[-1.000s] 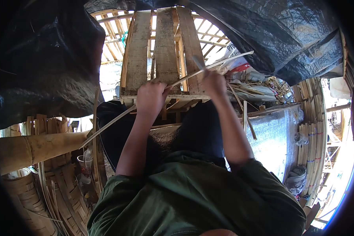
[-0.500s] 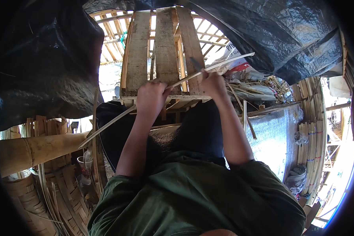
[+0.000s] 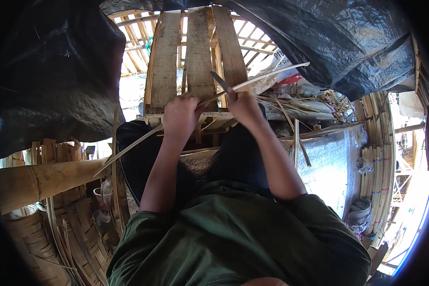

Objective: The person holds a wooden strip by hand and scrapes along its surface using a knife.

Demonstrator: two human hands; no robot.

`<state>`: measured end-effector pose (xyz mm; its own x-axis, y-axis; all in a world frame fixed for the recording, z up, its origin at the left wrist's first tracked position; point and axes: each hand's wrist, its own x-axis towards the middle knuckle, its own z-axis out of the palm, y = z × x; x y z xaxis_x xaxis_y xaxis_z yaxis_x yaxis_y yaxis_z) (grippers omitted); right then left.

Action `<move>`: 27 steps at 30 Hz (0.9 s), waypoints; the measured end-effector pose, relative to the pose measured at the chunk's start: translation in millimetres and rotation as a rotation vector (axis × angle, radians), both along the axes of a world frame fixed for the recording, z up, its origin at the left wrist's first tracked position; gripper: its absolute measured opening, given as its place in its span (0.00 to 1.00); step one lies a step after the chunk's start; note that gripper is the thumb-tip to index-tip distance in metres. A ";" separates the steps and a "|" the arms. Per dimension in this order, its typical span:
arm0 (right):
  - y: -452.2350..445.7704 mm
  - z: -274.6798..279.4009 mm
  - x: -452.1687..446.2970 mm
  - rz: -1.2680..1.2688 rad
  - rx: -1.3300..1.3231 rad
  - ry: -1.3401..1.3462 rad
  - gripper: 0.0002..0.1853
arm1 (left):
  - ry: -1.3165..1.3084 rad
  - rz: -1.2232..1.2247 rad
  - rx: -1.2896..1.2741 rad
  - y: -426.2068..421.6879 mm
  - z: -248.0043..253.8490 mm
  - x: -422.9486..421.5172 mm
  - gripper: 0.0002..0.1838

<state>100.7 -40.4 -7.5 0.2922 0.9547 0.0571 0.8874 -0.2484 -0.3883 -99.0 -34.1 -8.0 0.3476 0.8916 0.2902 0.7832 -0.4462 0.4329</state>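
A long, pale bamboo strip (image 3: pixel 267 75) runs slantwise across the front of the wooden plank bench (image 3: pixel 201 71), its right end higher than its left. My left hand (image 3: pixel 180 114) is closed around the strip near its middle. In my right hand (image 3: pixel 245 106) is a knife (image 3: pixel 219 81), gripped by the handle, its dark blade pointing up and to the left. The blade lies against or just over the strip, a short way right of my left hand; exact contact cannot be made out. My fingers partly hide the strip and the knife handle.
Black plastic sheeting (image 3: pixel 333 38) hangs at both sides. A thick bamboo pole (image 3: pixel 43 183) juts in from the left, above woven baskets (image 3: pixel 33 238). Cut strips (image 3: pixel 295 112) lie at the right, near a printed sack (image 3: pixel 283 71). Bundled slats (image 3: pixel 379 176) stand at far right.
My right hand with the knife has moved left and slightly down along the strip, closer to my left hand. My left hand and the strip have shifted only a little.
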 end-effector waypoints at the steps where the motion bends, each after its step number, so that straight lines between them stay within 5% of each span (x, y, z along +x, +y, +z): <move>1: 7.2 5.4 13.9 -0.048 -0.051 0.016 0.30 | 0.004 -0.006 0.017 -0.1 0.1 1.2 0.16; 8: -5.1 6.2 -15.1 -0.016 -0.008 0.016 0.28 | 0.005 0.012 0.014 0.2 -2.9 -1.1 0.15; 14: 28.4 16.7 27.6 -0.232 0.000 0.133 0.31 | -0.024 0.015 0.047 -3.5 0.6 0.5 0.11; 21: 53.1 -1.2 44.3 -0.237 0.002 0.298 0.18 | -0.050 0.003 -0.021 -7.7 5.8 -4.0 0.06; 27: 70.3 -5.2 73.6 -0.330 0.042 0.250 0.18 | -0.022 -0.006 -0.139 -15.4 30.1 -23.7 0.03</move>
